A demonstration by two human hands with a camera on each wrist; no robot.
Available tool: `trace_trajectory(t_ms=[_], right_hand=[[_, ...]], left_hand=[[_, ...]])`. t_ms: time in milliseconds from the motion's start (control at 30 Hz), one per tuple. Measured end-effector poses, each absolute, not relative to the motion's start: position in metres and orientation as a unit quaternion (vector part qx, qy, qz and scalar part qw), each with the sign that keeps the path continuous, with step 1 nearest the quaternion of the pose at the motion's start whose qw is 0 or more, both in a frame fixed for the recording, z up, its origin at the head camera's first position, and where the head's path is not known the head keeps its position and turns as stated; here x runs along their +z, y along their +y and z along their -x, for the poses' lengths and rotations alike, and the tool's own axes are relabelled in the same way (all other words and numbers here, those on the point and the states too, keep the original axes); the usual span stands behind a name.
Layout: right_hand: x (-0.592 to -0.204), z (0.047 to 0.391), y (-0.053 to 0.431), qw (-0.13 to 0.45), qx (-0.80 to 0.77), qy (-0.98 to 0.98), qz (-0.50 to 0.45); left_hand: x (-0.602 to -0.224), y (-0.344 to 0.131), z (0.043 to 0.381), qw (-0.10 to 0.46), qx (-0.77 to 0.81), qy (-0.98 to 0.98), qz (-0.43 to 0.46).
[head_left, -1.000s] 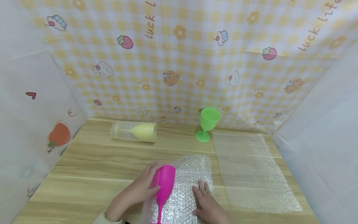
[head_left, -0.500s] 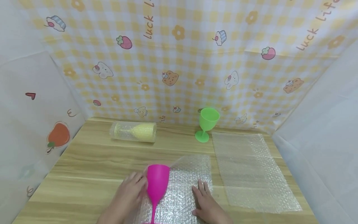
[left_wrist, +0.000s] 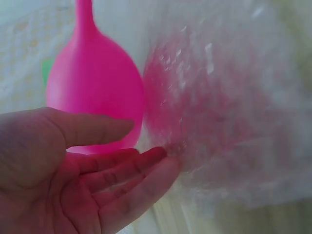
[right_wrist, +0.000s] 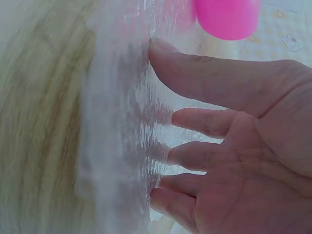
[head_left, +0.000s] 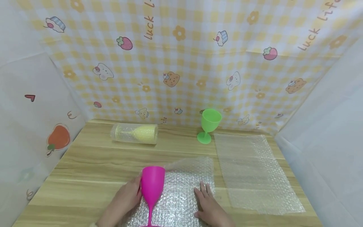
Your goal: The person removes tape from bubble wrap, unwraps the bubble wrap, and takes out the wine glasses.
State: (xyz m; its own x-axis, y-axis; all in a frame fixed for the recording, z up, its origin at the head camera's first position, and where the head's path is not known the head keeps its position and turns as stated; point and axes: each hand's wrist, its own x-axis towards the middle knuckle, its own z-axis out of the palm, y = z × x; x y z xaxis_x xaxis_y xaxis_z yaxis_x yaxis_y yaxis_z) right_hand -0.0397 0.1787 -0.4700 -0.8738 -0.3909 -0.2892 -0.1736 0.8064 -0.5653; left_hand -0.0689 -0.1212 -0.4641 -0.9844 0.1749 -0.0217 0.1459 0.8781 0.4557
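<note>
1. Head view: pink goblet (head_left: 152,186) is standing upright at the near left part of a bubble-wrap sheet (head_left: 181,195), its foot running off the bottom edge of the picture.
2. Left hand (head_left: 124,200) is cupping the goblet's bowl from the left; left wrist view shows the fingers (left_wrist: 131,170) straight and relaxed beside the bowl, not curling round it. Whether they are touching it, cannot tell.
3. Right hand (head_left: 208,205) is lying flat, fingers spread, pressing down on the sheet's right part; right wrist view shows the fingertips (right_wrist: 161,48) meeting the wrap.
4. The sheet's far edge is lifting slightly off the table (head_left: 93,164); its right edge is lying near a second sheet (head_left: 252,170), a thin strip of bare wood showing between them.
5. Second sheet is lying flat, reaching close to the table's right edge.
6. Green goblet (head_left: 209,125) is standing upright near the back wall, just beside the second sheet's far left corner.
7. Wrapped yellow goblet (head_left: 135,133) is lying on its side at the back left, well apart from both hands.
8. Bare wood is showing left of the left hand and between the near sheet and the back items.
</note>
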Motion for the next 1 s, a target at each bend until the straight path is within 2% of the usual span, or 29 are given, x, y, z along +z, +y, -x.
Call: trace_trajectory(t_ms=[200,333,633,1000], right_hand=[[-0.469,0.040,0.177,0.203,-0.273,0.929,0.148],[-0.467,0.041,0.176,0.199,-0.264,0.932,0.151],[-0.466,0.040,0.176,0.203,-0.266,0.931,0.145],[-0.466,0.042,0.175,0.207,-0.269,0.930,0.142]], left_hand=[[-0.466,-0.129,0.085,0.046,0.269,0.957,-0.093],[-0.467,-0.131,0.094,0.076,0.297,0.948,-0.090],[-0.472,-0.126,0.110,0.094,0.297,0.946,-0.092],[-0.461,-0.125,0.120,0.196,0.350,0.915,-0.033]])
